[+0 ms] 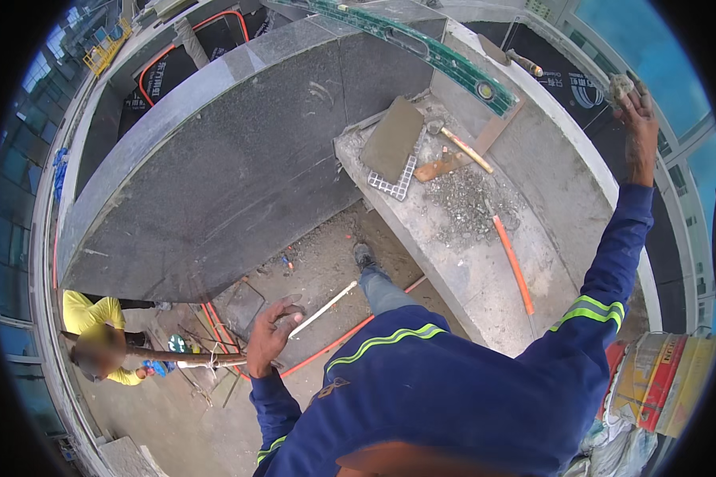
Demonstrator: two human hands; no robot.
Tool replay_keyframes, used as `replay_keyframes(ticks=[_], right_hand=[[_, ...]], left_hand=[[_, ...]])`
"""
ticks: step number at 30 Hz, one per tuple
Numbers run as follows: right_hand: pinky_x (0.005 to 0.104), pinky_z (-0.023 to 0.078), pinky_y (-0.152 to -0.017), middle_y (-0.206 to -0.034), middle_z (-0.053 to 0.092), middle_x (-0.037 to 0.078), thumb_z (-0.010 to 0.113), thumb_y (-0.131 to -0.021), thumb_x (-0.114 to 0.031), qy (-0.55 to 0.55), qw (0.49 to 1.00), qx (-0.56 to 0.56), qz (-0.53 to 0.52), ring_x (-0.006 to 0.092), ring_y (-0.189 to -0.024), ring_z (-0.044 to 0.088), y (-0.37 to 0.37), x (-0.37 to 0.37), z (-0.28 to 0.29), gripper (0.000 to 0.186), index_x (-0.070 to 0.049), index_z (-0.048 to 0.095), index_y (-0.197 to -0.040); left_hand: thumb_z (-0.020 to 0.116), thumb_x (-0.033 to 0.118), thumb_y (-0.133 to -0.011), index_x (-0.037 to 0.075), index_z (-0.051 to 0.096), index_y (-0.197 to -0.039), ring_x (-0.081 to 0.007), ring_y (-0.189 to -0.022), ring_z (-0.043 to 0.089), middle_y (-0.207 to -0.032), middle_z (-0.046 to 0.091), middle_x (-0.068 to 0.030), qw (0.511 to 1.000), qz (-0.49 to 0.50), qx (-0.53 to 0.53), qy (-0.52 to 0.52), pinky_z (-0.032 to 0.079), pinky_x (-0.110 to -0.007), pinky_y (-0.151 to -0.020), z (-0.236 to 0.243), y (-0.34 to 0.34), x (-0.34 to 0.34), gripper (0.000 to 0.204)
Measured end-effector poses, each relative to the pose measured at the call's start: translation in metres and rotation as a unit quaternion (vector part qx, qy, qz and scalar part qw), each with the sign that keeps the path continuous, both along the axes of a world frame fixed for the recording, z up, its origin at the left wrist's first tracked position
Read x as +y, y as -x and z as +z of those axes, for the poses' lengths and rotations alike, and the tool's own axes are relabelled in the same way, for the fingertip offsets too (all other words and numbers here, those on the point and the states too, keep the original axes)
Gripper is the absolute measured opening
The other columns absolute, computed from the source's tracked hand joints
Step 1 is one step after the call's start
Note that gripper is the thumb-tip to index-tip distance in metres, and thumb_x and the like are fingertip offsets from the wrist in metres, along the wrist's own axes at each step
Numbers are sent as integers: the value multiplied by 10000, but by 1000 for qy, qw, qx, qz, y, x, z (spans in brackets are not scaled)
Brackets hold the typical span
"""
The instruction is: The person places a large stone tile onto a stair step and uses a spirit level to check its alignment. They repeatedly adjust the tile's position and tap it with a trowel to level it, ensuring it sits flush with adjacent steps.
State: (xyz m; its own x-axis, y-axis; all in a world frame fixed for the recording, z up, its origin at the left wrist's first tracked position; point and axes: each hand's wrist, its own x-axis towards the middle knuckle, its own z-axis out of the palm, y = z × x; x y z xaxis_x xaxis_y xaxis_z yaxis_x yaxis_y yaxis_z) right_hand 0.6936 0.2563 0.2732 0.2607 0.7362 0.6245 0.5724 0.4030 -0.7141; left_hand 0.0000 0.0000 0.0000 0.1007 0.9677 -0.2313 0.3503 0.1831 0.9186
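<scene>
The far side of the work area is being bounded by a curved wall of grey panels [239, 151], and a pale concrete ledge [485, 270] is being flanked by it. At the lower left, floor space is being occupied by a co-worker in a yellow top [91, 314]. Above the far end of the ledge, a green spirit level [422, 52] is being seen at a slant. A wooden pole [191, 358] is being seen between the co-worker and the left wrist; whether it is being touched there cannot be told. On the ledge, a grey slab [394, 135] is being edged by a white grid [395, 181], and space beside them is being taken up by a hammer [465, 151], loose rubble [469, 207] and an orange-handled tool [513, 262]. The left hand [272, 338] is being held over the floor, its fingers loosely curled and unclosed, near a white stick [324, 309]. At the upper right, beyond the ledge's outer edge in this view, a grey lump [620, 87] is being grasped in the fingers of the raised right hand [638, 131]
</scene>
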Motion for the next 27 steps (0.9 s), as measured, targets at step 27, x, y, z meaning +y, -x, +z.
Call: replay_keyframes(ticks=[27], right_hand=[[423, 521, -981, -1227, 717, 222, 720, -877, -280, 311, 883, -352, 2, 366, -1153, 683, 161, 640, -60, 488, -68, 680, -1315]], left_hand=[[692, 328, -954, -30, 743, -1102, -241, -971, 687, -997, 760, -125, 827, -321, 323, -330, 511, -399, -918, 362, -43, 800, 391]])
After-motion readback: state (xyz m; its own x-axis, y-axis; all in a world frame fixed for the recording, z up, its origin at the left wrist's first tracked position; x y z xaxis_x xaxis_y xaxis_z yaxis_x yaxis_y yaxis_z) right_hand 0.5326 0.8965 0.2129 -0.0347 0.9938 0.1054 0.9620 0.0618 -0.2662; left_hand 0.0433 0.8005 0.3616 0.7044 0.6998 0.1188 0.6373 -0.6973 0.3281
